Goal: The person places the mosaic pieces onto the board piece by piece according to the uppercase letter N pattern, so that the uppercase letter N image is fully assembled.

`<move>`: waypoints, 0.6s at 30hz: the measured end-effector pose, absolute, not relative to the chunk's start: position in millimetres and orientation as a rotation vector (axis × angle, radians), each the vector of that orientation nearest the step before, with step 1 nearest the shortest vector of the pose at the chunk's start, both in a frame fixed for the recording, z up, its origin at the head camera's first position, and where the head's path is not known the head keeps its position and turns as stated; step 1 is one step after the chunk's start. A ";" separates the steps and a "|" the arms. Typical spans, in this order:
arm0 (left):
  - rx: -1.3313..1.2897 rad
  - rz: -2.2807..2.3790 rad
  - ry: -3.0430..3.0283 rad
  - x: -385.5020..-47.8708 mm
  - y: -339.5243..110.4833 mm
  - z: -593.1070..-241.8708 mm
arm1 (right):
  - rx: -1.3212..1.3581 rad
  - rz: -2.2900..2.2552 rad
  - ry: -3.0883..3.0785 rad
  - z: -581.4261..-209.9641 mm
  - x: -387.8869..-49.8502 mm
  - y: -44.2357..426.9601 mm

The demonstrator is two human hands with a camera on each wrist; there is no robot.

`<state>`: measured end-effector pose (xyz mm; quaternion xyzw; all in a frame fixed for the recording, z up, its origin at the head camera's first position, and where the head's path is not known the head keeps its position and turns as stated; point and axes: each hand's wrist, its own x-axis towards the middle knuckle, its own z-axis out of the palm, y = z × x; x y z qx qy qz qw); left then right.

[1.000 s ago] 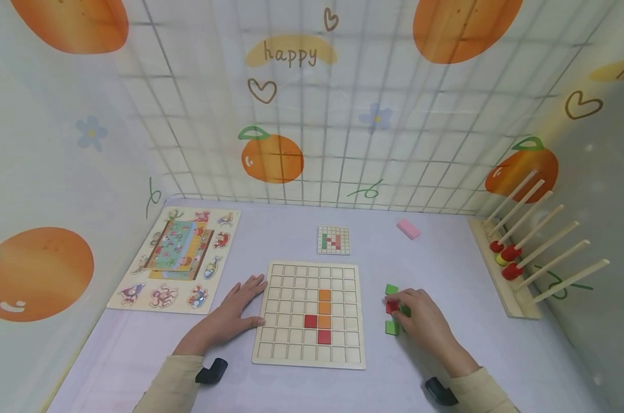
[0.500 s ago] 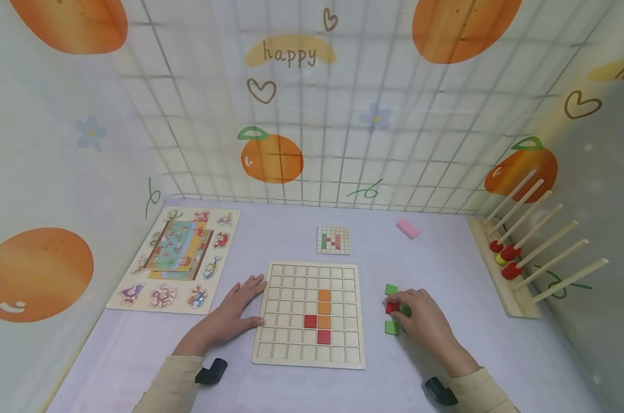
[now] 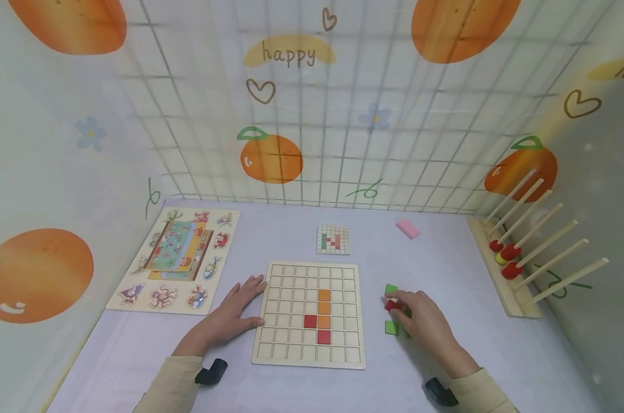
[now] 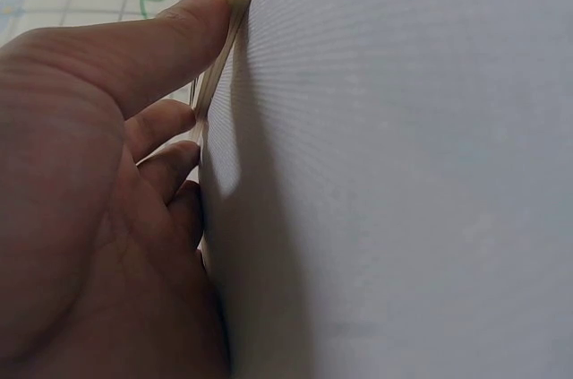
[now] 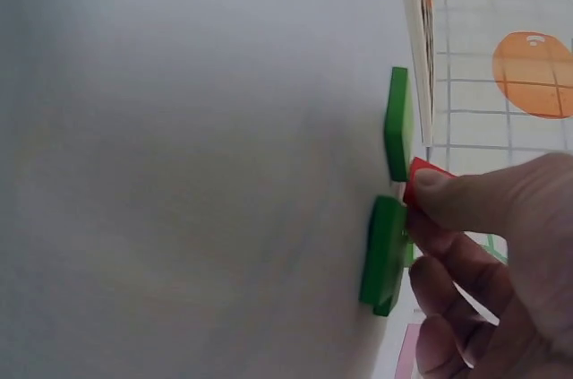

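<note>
The right hand (image 3: 426,322) pinches a red square tile (image 3: 392,304) between thumb and fingers, right of the wooden grid board (image 3: 286,350). In the right wrist view the thumb presses the red tile (image 5: 420,169), beside green tiles (image 5: 398,124). Green tiles (image 3: 392,327) lie around that hand, some partly covered by it. On the board sit three orange tiles (image 3: 324,308) in a column and two red tiles (image 3: 310,321). The left hand (image 3: 228,316) rests at the board's left edge, fingers spread; in the left wrist view its thumb (image 4: 170,43) touches the board's edge.
A small patterned grid card (image 3: 334,240) lies behind the board. The pink block (image 3: 408,229) is at the back right. A sea-animal puzzle board (image 3: 178,298) lies at the left, and a wooden peg rack (image 3: 503,281) with beads stands at the right.
The red tile under the right hand has tilted and shifted slightly away from the person, now pinched by the fingers. The left hand and the board have not moved.
</note>
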<state>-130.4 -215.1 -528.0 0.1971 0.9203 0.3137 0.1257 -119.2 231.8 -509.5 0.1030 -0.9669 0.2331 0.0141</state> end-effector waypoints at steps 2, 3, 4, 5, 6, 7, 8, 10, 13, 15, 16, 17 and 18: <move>0.575 0.913 2.679 -130.5 -215.1 -528.2 | 0.298 0.762 -3.017 -509.0 -119.7 231.7; 0.574 0.914 2.679 -130.5 -215.1 -528.3 | 0.285 0.774 -3.019 -509.0 -119.9 231.6; 0.574 0.914 2.679 -130.5 -215.1 -528.4 | 0.278 0.781 -3.020 -508.8 -119.8 231.5; 0.575 0.916 2.678 -130.5 -215.1 -528.4 | 0.271 0.783 -3.019 -508.8 -119.7 231.4; 0.574 0.916 2.677 -130.5 -215.1 -528.4 | 0.270 0.781 -3.017 -508.8 -119.6 231.3; 0.574 0.914 2.679 -130.5 -215.1 -528.4 | 0.269 0.777 -3.014 -509.0 -119.4 231.3; 0.573 0.912 2.680 -130.4 -215.1 -528.3 | 0.271 0.768 -3.011 -509.0 -119.2 231.3; 0.574 0.911 2.680 -130.3 -215.1 -527.9 | 0.267 0.753 -3.007 -508.8 -118.9 231.0; 0.577 0.911 2.680 -130.0 -215.0 -527.0 | 0.259 0.773 -3.001 -507.9 -118.8 230.7; 0.580 0.911 2.680 -129.9 -214.9 -526.6 | 0.247 0.800 -2.996 -507.4 -118.9 230.4; 0.580 0.912 2.679 -129.9 -214.8 -526.4 | 0.241 0.816 -2.993 -507.2 -119.0 230.3; 0.580 0.912 2.680 -129.9 -214.7 -526.4 | 0.237 0.830 -2.991 -507.1 -119.1 230.1; 0.578 0.914 2.679 -129.8 -214.6 -526.4 | 0.231 0.842 -2.990 -507.2 -119.2 230.0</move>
